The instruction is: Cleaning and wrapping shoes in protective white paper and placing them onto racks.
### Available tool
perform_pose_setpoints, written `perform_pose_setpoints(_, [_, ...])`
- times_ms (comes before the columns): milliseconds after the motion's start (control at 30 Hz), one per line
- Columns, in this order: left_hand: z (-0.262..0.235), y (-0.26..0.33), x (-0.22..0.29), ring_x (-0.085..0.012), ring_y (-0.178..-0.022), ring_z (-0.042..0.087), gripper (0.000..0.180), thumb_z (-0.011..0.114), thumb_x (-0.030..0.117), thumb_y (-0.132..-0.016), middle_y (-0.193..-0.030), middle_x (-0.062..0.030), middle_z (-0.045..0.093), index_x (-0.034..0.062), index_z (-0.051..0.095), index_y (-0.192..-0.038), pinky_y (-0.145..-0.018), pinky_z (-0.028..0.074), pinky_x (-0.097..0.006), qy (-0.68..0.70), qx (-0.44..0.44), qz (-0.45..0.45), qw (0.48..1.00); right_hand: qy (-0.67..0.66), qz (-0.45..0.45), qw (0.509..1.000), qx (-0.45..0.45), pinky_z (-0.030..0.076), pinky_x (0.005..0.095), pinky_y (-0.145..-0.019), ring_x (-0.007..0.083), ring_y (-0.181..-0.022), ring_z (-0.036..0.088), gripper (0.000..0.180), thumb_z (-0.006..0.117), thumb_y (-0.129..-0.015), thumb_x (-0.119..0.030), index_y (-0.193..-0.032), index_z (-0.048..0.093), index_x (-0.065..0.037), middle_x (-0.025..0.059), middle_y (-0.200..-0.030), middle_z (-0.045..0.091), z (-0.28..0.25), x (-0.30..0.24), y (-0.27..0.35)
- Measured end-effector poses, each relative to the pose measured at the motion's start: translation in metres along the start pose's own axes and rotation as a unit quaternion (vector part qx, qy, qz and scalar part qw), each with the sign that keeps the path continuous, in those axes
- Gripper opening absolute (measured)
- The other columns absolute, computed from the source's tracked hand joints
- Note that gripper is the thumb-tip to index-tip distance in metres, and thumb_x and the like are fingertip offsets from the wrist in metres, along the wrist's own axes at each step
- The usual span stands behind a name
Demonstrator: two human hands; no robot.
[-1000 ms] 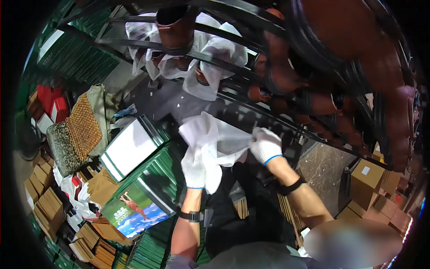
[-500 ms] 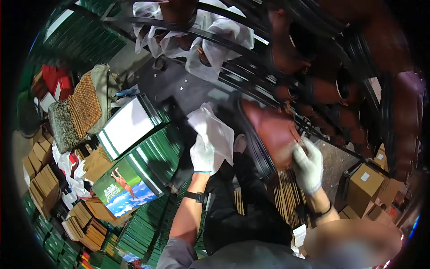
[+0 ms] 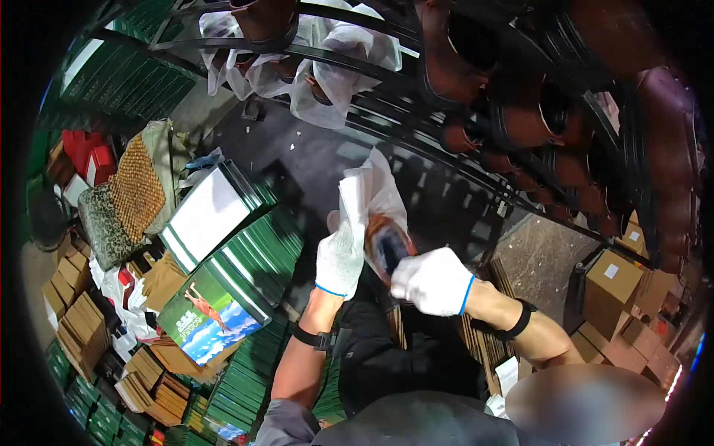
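From the head camera, both hands wore white knit gloves and met in front of the person's chest, at the middle of the picture. The left hand [image 3: 340,256] was closed around the mouth of a white cloth bag [image 3: 370,195], whose loose upper part stood up and away from the person. The right hand [image 3: 431,281] was clenched on a brown shoe [image 3: 387,247], gripping its near end.

The shoe lay just between the two hands, touching both. Its long axis ran from the right hand's fingers, at lower right, up and to the left into the bag's opening. Its far end was already covered by cloth, so how deep it sat could not be told. The right hand was the nearer one to the shoe's bare part; the left sat beside it on the cloth.

Around them stood green boxes [image 3: 256,260] to the left, cardboard cartons [image 3: 613,279] to the right, and a dark rack [image 3: 520,111] above, carrying more brown shoes and other bagged ones.
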State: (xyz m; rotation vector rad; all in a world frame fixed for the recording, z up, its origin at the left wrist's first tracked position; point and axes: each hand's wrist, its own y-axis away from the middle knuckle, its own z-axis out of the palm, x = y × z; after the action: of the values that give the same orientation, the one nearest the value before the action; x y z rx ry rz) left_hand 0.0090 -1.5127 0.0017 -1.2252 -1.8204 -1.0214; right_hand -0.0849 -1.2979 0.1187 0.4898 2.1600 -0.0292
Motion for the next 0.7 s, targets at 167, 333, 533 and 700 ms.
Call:
perform_pose_setpoints(167, [-0.024,0.007,0.021,-0.0448,-0.075,0.072,0.025,0.064,0.007,-0.102,-0.083,-0.0250,0.071,-0.0023,0.066,-0.125,-0.064,0.057,-0.052,-0.089,-0.019,0.035,0.995,-0.012,0.231,0.949,0.212,0.058,0.0473,-0.075,0.0402,-0.086,0.072,0.023,0.064,-0.102,-0.028,-0.096,0.072,-0.008,0.0149,-0.087,0.071,0.015,-0.003,-0.001])
perform_pose_setpoints(333, [-0.031,0.013,0.054,-0.0425,-0.079,0.074,0.025,0.067,0.004,-0.096,-0.088,-0.0224,0.073,0.0017,0.070,-0.121,-0.068,0.059,-0.048,-0.032,-0.001,-0.014,0.999,0.083,0.097,0.989,0.077,0.059,0.0445,-0.066,0.0321,-0.073,0.072,0.010,0.073,-0.092,-0.019,-0.085,0.073,-0.013,0.0088,-0.078,0.068,0.028,0.000,-0.005])
perform_pose_setpoints(533, [-0.031,0.024,0.046,-0.0442,-0.074,0.072,0.023,0.069,0.006,-0.095,-0.078,-0.0227,0.070,0.0003,0.071,-0.118,-0.062,0.057,-0.048,-0.076,-0.033,0.068,0.994,0.042,0.154,0.972,0.171,0.058,0.0416,-0.072,0.0304,-0.080,0.073,0.010,0.071,-0.093,-0.017,-0.091,0.075,-0.009,0.0121,-0.091,0.075,0.037,0.014,-0.013])
perform_pose_setpoints(700, [-0.030,0.036,0.050,-0.0363,-0.079,0.075,0.028,0.063,0.019,-0.106,-0.092,-0.0218,0.074,-0.0005,0.072,-0.125,-0.069,0.058,-0.041,-0.030,0.032,0.045,0.998,-0.346,0.355,0.719,0.487,0.047,0.0364,-0.062,0.0332,-0.062,0.050,0.010,0.072,-0.097,-0.009,-0.097,0.077,-0.001,0.0134,-0.077,0.065,0.022,0.025,-0.047])
